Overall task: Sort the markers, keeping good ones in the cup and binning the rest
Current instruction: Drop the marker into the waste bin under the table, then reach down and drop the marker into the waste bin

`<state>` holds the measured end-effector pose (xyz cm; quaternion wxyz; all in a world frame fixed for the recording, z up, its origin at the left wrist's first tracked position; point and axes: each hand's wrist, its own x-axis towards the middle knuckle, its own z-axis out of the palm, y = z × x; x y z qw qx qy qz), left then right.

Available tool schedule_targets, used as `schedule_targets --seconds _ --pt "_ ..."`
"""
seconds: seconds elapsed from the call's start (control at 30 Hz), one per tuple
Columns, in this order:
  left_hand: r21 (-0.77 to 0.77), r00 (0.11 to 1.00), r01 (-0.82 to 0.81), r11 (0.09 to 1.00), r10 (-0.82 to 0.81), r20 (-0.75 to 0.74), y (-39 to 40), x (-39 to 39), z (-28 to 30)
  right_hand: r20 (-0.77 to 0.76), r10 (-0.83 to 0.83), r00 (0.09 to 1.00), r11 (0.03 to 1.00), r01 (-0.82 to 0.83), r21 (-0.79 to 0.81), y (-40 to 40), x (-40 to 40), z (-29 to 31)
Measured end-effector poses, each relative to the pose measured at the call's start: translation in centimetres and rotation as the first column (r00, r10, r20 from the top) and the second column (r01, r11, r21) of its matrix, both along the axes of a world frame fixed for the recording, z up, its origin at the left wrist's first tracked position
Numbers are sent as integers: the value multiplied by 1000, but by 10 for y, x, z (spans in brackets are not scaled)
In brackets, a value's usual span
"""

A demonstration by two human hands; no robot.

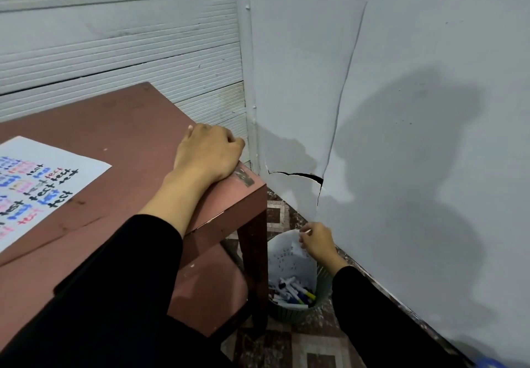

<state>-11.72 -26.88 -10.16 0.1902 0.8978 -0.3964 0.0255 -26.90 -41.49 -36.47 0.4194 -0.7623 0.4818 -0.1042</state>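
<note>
Beside the table leg, on the floor: a grey ribbed bin (pixel 298 307) stands on patterned floor tiles (pixel 304 347), just right of the leg and near the wall.
Bin contents: a pile of markers (pixel 295 291) lies at the bottom, mostly white barrels with blue, black and yellow parts; a white perforated liner or sheet (pixel 289 255) rises up the far inner side.
Right hand: the right hand (pixel 317 242) hangs over the far rim of the bin, above the markers and apart from them. Fingers are loosely bent; a thin pale sliver shows at the fingertips, too small to say what it is or whether it is pinched, so the grasp cannot be told.
Markers relative to right hand: below it and slightly nearer the camera, inside the bin.
Left hand: the left hand (pixel 209 152) rests on the table's right corner, fingers curled over the far edge, gripping the table.
Table: a reddish-brown table (pixel 120 126) with a lower shelf and a worn patch at the corner.
Paper: a white test sheet (pixel 37 184) lies on the table, left of the left hand, covered with "test" in black, blue, pink and red.
Backdrop: a grey cracked wall (pixel 401 80) at right, a ribbed shutter (pixel 114 52) behind the table.
</note>
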Motion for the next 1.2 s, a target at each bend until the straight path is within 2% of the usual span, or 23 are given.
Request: schedule_targets --seconds 0.13,0.27,0.37,0.47,0.57,0.63,0.73,0.8,0.9,1.03,1.1,1.2 --pt "-66 999 14 998 -17 -47 2 2 -2 158 -13 987 997 24 -67 7 11 47" --pt "-241 994 -5 971 -23 -111 5 15 0 351 -8 936 995 43 -92 12 38 133" --pt "-208 997 -58 976 44 -69 26 27 9 482 91 872 985 -7 -173 22 64 207" --pt "-132 983 -172 976 179 41 68 41 30 506 272 818 948 -139 -286 51 97 270" --pt "-102 951 -286 953 295 89 117 62 47 462 448 765 879 -280 -387 97 135 304" --pt "-99 922 -365 926 374 100 161 79 53 399 578 712 799 -394 -454 137 162 313" --pt "-82 870 -472 878 479 115 226 100 54 217 740 636 626 -536 -566 196 197 313" --pt "-60 832 -538 841 541 123 265 110 52 90 814 573 509 -632 -584 228 221 304" --pt "-32 781 -611 791 609 135 316 119 51 -87 857 508 383 -741 -551 269 251 290" --pt "-112 753 -639 761 649 111 347 133 47 -239 841 486 260 -749 -610 292 272 283" --pt "-145 776 -608 781 623 98 346 141 44 -280 830 482 244 -766 -595 290 277 276" --pt "-94 806 -568 818 575 138 331 151 40 -322 818 476 247 -797 -551 287 282 265"
